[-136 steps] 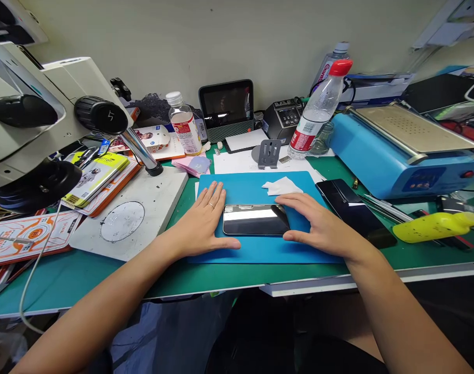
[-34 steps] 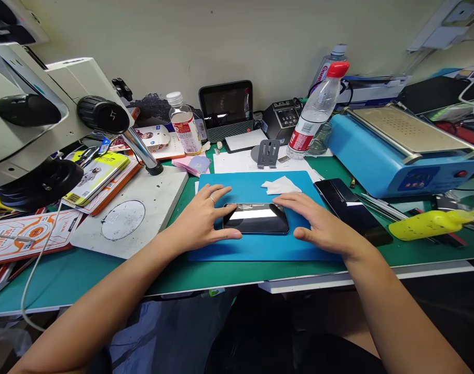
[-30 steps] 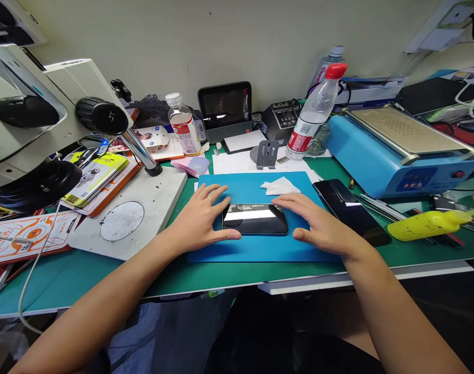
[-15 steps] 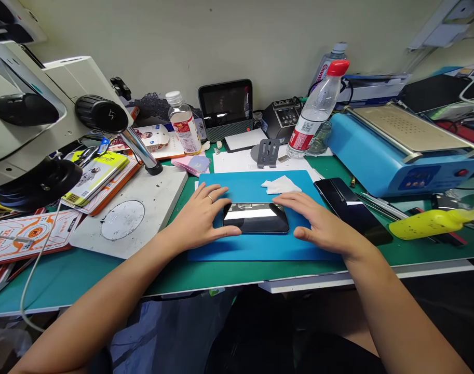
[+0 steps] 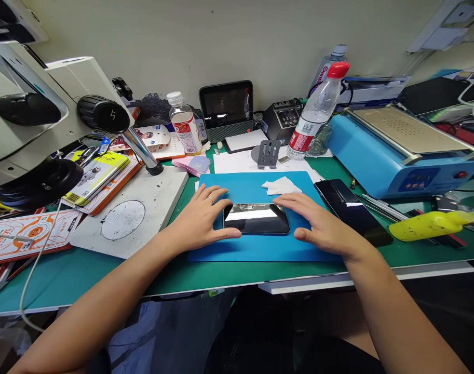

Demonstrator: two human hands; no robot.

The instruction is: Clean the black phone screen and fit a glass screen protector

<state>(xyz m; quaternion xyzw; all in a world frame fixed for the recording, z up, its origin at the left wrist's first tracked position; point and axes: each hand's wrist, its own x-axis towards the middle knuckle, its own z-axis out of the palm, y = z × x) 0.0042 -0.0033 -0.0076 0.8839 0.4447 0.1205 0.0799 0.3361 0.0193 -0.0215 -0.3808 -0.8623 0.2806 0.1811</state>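
A phone with a dark, glossy screen lies flat on a blue mat. At its left end is my left hand, fingers apart, a ring on one finger, the thumb by the phone's lower left edge. My right hand is at the other end, its fingers spread near the upper right corner and its thumb right of the phone. Neither hand is closed round anything. Behind the phone a crumpled white wipe rests on the mat. A second dark phone lies to the right.
A microscope stands over a pale base plate at left. Behind the mat are a small bottle, a dark display and a red-capped bottle. To the right are a blue machine and a yellow squeeze bottle.
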